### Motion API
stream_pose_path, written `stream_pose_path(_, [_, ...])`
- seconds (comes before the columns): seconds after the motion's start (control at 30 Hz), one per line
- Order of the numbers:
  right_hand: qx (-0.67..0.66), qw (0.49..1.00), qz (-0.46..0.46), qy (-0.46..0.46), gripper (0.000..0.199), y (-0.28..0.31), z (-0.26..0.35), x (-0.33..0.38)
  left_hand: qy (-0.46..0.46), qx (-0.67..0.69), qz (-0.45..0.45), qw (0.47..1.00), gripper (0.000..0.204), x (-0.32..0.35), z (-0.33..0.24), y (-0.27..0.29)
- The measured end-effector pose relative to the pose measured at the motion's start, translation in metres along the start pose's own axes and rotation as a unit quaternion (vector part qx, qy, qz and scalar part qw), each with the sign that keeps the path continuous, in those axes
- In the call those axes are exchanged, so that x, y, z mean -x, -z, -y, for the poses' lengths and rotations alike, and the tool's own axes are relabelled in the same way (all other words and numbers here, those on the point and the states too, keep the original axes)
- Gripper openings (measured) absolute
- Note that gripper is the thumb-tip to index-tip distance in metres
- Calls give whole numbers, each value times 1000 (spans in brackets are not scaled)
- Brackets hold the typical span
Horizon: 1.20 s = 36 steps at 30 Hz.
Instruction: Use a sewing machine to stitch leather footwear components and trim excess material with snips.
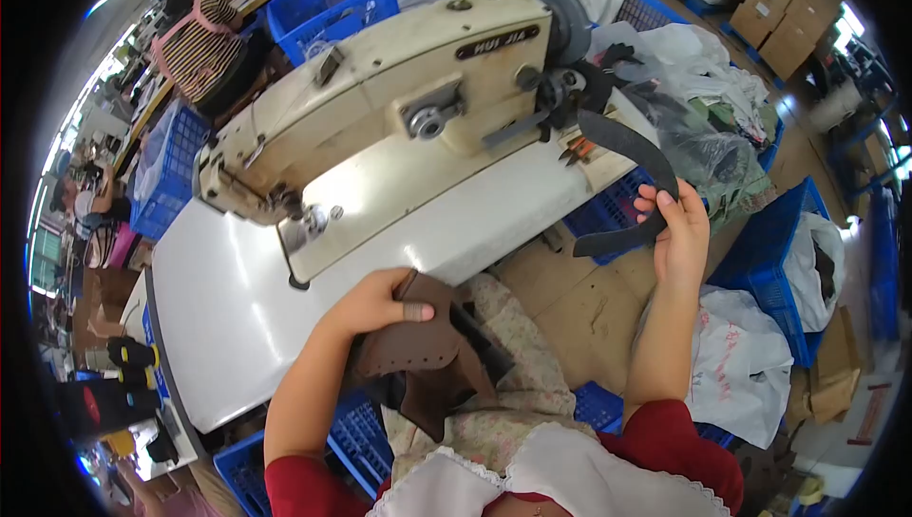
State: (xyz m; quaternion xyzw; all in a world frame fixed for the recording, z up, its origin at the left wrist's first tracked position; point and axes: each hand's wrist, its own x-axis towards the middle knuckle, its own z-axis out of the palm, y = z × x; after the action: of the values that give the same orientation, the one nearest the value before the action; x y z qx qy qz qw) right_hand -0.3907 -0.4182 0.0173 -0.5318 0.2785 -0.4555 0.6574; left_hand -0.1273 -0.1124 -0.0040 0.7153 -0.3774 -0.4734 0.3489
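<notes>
My left hand [380,303] is closed on a brown leather-like piece [413,341] with a row of small holes, its thumb lying on top. Folds of brown and black material hang below it, over my lap; it looks like a shoe upper, though I cannot be sure. Out to the right, my right hand [681,227] pinches a curved dark strip [632,145] between thumb and fingers. The strip bends in a wide C, both ends pointing left. A cream sewing machine [370,80] stands on the white table [223,308] ahead of both hands, touched by neither.
Orange-handled scissors or snips [578,150] lie by the table's right end. Blue crates [774,275] and white bags [746,356] stand at my right, with a heap of plastic-wrapped goods [708,90] beyond. Cartons [784,14] are stacked far right. Another person [204,47] sits far left.
</notes>
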Motion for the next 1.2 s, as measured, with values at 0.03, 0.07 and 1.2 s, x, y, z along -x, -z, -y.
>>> stream_pose_path(0.03, [-2,1000,24,5,30,-5,-2,12,-13,-13,-2,1000,53,3,-2,1])
stream_pose_path(0.07, [-4,999,32,-6,30,-11,-2,22,-19,-23,-21,999,55,10,0,4])
stream_pose_path(1.2, [-43,934,265,-237,34,-111,-47,104,23,-91,-173,980,53,82,15,55])
